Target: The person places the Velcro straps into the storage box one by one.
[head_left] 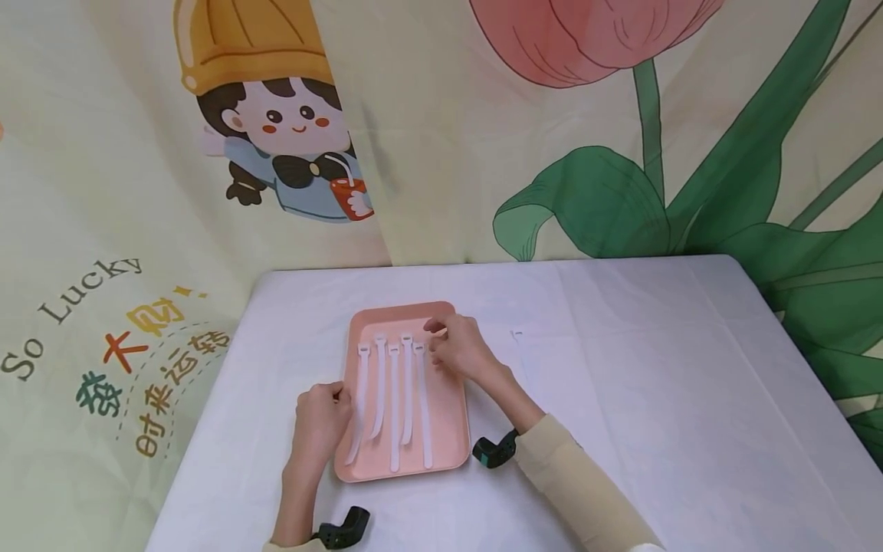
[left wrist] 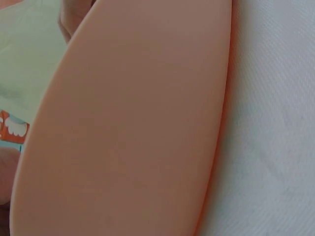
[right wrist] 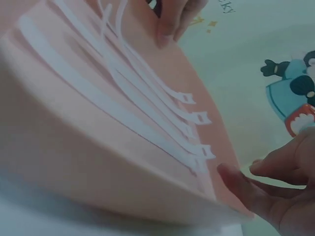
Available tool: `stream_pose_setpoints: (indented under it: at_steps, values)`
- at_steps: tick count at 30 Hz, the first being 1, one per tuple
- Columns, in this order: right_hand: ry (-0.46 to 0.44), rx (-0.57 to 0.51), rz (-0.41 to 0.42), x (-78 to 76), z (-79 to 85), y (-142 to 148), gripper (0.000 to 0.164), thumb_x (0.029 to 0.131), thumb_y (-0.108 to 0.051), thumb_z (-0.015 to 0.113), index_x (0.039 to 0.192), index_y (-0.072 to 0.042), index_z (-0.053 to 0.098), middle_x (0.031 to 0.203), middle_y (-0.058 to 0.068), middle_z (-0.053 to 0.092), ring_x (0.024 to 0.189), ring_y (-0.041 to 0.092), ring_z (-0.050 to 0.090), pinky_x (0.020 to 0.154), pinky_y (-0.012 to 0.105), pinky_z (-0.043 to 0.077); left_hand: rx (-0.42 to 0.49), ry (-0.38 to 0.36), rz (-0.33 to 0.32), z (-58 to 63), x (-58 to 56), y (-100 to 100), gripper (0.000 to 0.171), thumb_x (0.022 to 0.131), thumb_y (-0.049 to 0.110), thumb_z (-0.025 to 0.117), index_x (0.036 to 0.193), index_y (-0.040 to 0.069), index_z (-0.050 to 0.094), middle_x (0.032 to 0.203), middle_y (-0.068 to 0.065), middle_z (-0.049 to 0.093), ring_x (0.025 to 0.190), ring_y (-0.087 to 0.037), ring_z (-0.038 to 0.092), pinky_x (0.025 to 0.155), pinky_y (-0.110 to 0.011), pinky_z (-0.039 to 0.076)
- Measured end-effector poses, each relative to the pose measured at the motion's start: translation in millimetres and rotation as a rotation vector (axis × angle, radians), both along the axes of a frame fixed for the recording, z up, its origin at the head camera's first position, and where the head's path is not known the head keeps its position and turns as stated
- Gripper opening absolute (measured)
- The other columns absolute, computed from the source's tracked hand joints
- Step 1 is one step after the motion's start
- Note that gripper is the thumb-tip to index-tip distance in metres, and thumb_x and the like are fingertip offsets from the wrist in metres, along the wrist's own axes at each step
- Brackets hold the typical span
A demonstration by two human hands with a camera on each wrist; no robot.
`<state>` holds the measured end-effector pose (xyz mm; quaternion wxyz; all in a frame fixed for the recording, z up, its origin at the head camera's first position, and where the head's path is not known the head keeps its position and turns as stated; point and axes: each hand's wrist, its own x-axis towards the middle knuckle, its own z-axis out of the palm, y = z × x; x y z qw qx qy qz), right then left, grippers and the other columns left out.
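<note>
Several white cable ties (head_left: 394, 406) lie side by side in a pink tray (head_left: 444, 452), heads toward the far end. My left hand (head_left: 321, 422) is curled at the tray's left rim; in the right wrist view its fingertips (right wrist: 166, 39) reach over that rim, which it appears to grip. Over the tray's right side is my right hand (head_left: 461, 349), thumb and forefinger apart, near the head of the rightmost tie. The right wrist view shows nothing between those fingers (right wrist: 231, 179). Mostly the tray's outer wall (left wrist: 128, 118) fills the left wrist view.
Another cable tie (head_left: 518, 337) lies on the white tablecloth (head_left: 655, 383) right of the tray, partly hidden by the right forearm. Behind the table hangs a printed backdrop (head_left: 428, 153) with a cartoon figure and a large tulip.
</note>
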<state>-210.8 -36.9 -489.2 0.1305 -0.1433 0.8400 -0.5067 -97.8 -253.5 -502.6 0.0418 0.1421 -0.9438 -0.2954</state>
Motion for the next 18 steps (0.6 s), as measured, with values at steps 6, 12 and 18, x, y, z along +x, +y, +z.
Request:
stream_pose_setpoints:
  at_steps: [6,12,18]
  values:
    - [0.023,-0.088,-0.063,-6.4,-0.9,22,0.026,0.098,0.005,0.058,0.121,0.004,0.067,0.113,0.021,0.07,0.076,0.028,0.073,0.064,0.029,0.059,-0.004,-0.002,0.01,1.6,0.1,1,0.022,0.096,-0.001,0.055,0.09,-0.007,0.075,0.067,-0.012,0.062,0.054,-0.015,0.049,0.047,-0.026,0.038]
    - [0.115,-0.098,-0.132,-13.5,-8.5,47,0.024,0.096,0.005,0.06,0.117,0.0,0.071,0.112,0.019,0.073,0.082,0.027,0.074,0.066,0.027,0.058,-0.005,-0.006,0.015,2.0,0.0,2,0.022,0.096,-0.001,0.054,0.092,-0.008,0.075,0.068,-0.013,0.063,0.054,-0.016,0.05,0.047,-0.026,0.038]
    - [0.069,-0.158,-0.226,-23.8,-15.4,73,0.021,0.099,0.0,0.058,0.115,0.001,0.072,0.111,0.022,0.072,0.086,0.027,0.073,0.075,0.029,0.06,-0.003,-0.003,0.018,1.4,-0.2,3,0.022,0.096,-0.001,0.054,0.095,-0.009,0.075,0.073,-0.017,0.066,0.055,-0.016,0.051,0.047,-0.026,0.039]
